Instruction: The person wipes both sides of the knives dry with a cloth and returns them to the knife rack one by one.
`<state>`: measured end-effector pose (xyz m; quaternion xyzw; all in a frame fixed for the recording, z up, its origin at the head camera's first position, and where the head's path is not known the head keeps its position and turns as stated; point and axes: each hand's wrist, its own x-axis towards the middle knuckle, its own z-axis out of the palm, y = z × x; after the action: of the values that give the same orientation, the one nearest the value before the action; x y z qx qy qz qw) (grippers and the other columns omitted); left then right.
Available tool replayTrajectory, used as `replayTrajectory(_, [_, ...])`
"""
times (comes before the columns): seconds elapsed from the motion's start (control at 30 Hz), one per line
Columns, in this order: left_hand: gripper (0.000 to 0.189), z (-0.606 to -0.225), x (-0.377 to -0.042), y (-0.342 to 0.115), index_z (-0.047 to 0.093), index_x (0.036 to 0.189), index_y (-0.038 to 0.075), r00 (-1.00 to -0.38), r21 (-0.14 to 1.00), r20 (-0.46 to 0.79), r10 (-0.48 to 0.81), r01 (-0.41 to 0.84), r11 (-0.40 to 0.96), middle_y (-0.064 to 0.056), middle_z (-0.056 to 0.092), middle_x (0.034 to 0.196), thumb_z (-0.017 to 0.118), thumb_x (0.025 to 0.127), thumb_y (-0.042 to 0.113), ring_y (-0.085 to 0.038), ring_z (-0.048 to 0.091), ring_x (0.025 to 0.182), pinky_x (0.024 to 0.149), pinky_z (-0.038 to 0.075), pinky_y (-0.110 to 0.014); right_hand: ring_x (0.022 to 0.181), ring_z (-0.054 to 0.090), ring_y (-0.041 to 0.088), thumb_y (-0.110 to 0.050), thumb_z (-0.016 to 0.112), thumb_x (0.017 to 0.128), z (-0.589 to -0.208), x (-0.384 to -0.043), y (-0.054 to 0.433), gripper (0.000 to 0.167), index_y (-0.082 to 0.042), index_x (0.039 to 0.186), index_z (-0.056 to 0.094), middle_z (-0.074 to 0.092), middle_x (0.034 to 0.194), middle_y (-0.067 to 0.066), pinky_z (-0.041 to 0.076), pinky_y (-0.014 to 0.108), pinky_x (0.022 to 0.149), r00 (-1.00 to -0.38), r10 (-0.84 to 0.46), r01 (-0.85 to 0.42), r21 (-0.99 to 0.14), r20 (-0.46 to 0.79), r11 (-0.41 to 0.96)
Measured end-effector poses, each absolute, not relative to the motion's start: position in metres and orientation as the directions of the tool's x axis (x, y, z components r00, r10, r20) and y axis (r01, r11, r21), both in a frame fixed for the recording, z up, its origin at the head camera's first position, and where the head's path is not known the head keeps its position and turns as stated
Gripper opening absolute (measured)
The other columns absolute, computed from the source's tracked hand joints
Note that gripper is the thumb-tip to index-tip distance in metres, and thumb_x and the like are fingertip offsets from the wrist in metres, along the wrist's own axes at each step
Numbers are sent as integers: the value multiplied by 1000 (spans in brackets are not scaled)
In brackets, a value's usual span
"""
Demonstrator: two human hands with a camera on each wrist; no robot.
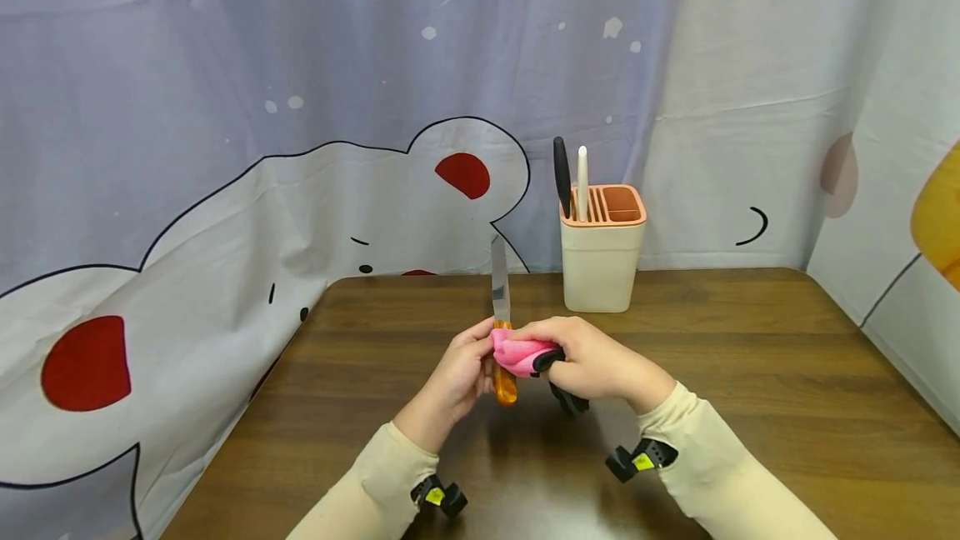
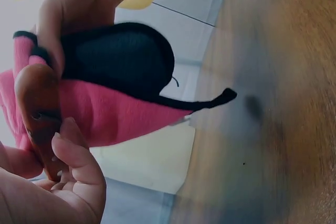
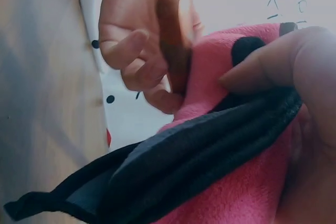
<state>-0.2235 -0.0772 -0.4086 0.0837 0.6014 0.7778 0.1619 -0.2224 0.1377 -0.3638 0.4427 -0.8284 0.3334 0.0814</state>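
A knife (image 1: 500,282) stands tip-up over the table, its amber-brown handle (image 1: 506,390) low and its blade pointing toward the back. My left hand (image 1: 459,375) grips that handle; in the left wrist view the thumb and fingers (image 2: 79,153) close around it. A pink cloth with black edging (image 1: 517,354) is bunched in my right hand (image 1: 600,361), which presses it against the handle. In the right wrist view the cloth (image 3: 210,72) touches the handle, and a dark flap of it hangs down. The blade is out of sight in both wrist views.
Behind the hands, a cream knife block with an orange slotted top (image 1: 602,265) stands near the table's back edge. A black handle (image 1: 562,177) and a white handle (image 1: 582,182) stick up from it. A printed curtain (image 1: 337,215) hangs behind the wooden table (image 1: 735,373).
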Motion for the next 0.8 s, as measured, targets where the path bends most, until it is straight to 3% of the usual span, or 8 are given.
replayTrajectory(0.17, [51, -409, -224, -79, 32, 159, 4, -940, 962, -72, 333, -154, -226, 9, 70, 88, 37, 111, 18, -4, 69, 68, 59, 61, -25, 87, 64, 6, 2, 61, 82, -357, -217, 140, 46, -25, 117, 74, 73, 101, -10, 54, 24, 79, -567, -751, -773, -533, 338, 344])
replayTrajectory(0.3, [49, -409, -225, -81, 33, 158, 3, -944, 963, -50, 326, -132, -234, 7, 71, 88, 35, 111, 17, -4, 69, 68, 58, 60, -22, 81, 62, 4, 3, 61, 84, -355, -216, 143, 44, -27, 114, 73, 70, 95, -10, 53, 22, 73, -525, -808, -737, -616, 266, 276])
replayTrajectory(0.43, [48, -408, -225, -82, 35, 158, 3, -944, 967, -17, 330, -100, -234, 5, 70, 90, 34, 112, 16, -5, 68, 77, 67, 60, -20, 83, 60, 2, 5, 60, 84, -355, -216, 144, 44, -25, 114, 73, 70, 96, -7, 53, 21, 74, -447, -857, -732, -655, 255, 188])
replayTrajectory(0.6, [50, -409, -226, -83, 31, 160, 5, -940, 969, -16, 340, -98, -227, 4, 70, 93, 35, 112, 18, -8, 67, 75, 72, 61, -22, 89, 62, 2, 2, 63, 85, -354, -217, 145, 41, -22, 116, 72, 72, 100, -6, 54, 22, 81, -375, -895, -743, -655, 243, 134])
replayTrajectory(0.8, [49, -410, -226, -81, 33, 159, 3, -945, 972, -2, 326, -79, -222, 3, 72, 93, 36, 112, 18, -7, 69, 77, 71, 62, -22, 88, 64, 6, -1, 64, 87, -350, -222, 156, 37, -22, 117, 72, 72, 99, -5, 54, 23, 81, -414, -870, -732, -666, 268, 143])
